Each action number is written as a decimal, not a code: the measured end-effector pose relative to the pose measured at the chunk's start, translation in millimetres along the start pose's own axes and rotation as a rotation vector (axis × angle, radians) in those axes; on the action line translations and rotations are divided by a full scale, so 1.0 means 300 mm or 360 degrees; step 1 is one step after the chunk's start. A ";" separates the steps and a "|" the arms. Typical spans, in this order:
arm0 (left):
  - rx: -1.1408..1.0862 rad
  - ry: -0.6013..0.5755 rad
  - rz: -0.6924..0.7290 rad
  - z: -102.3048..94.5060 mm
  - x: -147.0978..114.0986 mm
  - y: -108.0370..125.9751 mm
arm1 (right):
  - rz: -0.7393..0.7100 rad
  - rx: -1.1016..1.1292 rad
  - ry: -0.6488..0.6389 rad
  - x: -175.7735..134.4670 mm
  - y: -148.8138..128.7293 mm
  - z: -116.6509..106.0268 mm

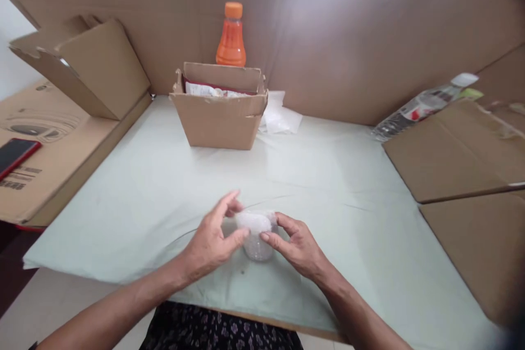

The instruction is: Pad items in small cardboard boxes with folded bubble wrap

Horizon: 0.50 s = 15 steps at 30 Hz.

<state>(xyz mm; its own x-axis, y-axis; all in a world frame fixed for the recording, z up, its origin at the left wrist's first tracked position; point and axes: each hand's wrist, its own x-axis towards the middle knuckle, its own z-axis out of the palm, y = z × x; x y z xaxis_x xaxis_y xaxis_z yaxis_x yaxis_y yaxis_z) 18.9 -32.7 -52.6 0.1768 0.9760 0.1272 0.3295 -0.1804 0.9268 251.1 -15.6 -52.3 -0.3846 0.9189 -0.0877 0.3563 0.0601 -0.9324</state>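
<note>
While the pale green worktop lies bare around it, a small clear plastic cup is gripped by the left hand and the right hand. It is held well in front of the cardboard box, with an orange bottle standing behind that box.

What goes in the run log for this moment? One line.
left hand: grips clear plastic container | right hand: grips same container | container: over pale green sheet | beyond: cardboard box, orange bottle

Pale green cloth covers the table, cardboard walls behind.
</note>
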 end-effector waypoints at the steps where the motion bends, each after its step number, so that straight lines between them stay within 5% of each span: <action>1: 0.0208 0.0149 0.0213 -0.042 0.042 0.010 | -0.0001 -0.0013 0.0076 0.002 0.007 -0.004; 4: 0.0806 0.0614 0.0839 -0.188 0.224 0.060 | 0.0037 -0.0020 0.0259 -0.023 0.037 -0.030; 6: 0.1067 0.0750 0.1010 -0.276 0.373 0.091 | 0.0081 -0.0076 0.0322 -0.056 0.056 -0.057; 11: 0.1331 0.0572 0.0736 -0.383 0.663 0.093 | 0.0135 -0.0340 0.0548 -0.124 0.064 -0.132; 15: 0.1315 0.0462 0.0695 -0.375 0.650 0.084 | 0.0087 -0.0371 0.0714 -0.129 0.028 -0.202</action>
<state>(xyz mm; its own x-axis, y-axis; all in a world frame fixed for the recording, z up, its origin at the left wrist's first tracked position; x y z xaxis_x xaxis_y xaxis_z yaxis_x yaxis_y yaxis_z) -42.6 166.8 35.4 0.2388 0.7752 0.5848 0.8548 -0.4536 0.2522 320.6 -26.9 -35.5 0.0251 0.9970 0.0729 0.5660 0.0459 -0.8231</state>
